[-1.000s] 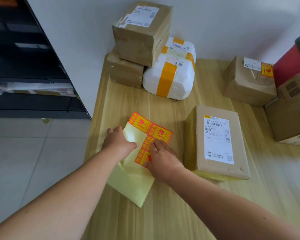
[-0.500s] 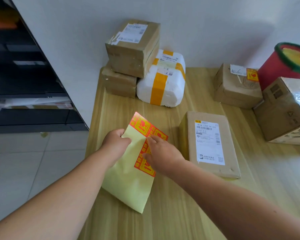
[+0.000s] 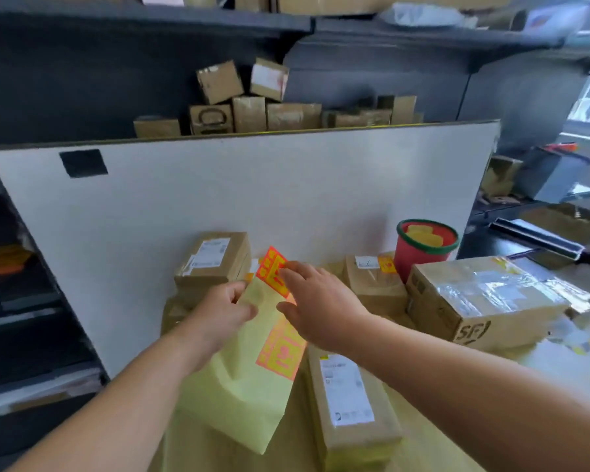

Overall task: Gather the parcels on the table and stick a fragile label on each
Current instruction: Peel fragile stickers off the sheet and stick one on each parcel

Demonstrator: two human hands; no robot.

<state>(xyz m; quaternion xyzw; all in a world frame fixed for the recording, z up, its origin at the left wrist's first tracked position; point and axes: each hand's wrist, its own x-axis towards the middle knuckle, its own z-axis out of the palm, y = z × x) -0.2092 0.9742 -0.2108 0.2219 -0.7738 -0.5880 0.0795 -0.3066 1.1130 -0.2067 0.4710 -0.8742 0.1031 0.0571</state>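
Observation:
My left hand [image 3: 218, 315] holds up a pale yellow backing sheet [image 3: 242, 386] with orange fragile labels [image 3: 280, 352] on it. My right hand [image 3: 315, 301] pinches the orange labels at the sheet's upper corner [image 3: 269, 267]. A flat brown parcel with a white shipping label [image 3: 348, 396] lies on the wooden table below my right arm. A stacked brown box [image 3: 213, 258] stands behind the sheet. A small brown parcel [image 3: 372, 281] bearing an orange sticker sits at the back. A large taped SF box [image 3: 481, 301] is on the right.
A red tub with a green rim [image 3: 423, 247] stands behind the small parcel. A white board [image 3: 218, 185] backs the table. Dark shelving with many cardboard boxes [image 3: 252, 107] rises behind it. More shelves [image 3: 21, 301] run along the left.
The camera has tilted up sharply. Both hands lifted the label sheet off the table, and my right hand shifted from the sheet's middle to its upper corner.

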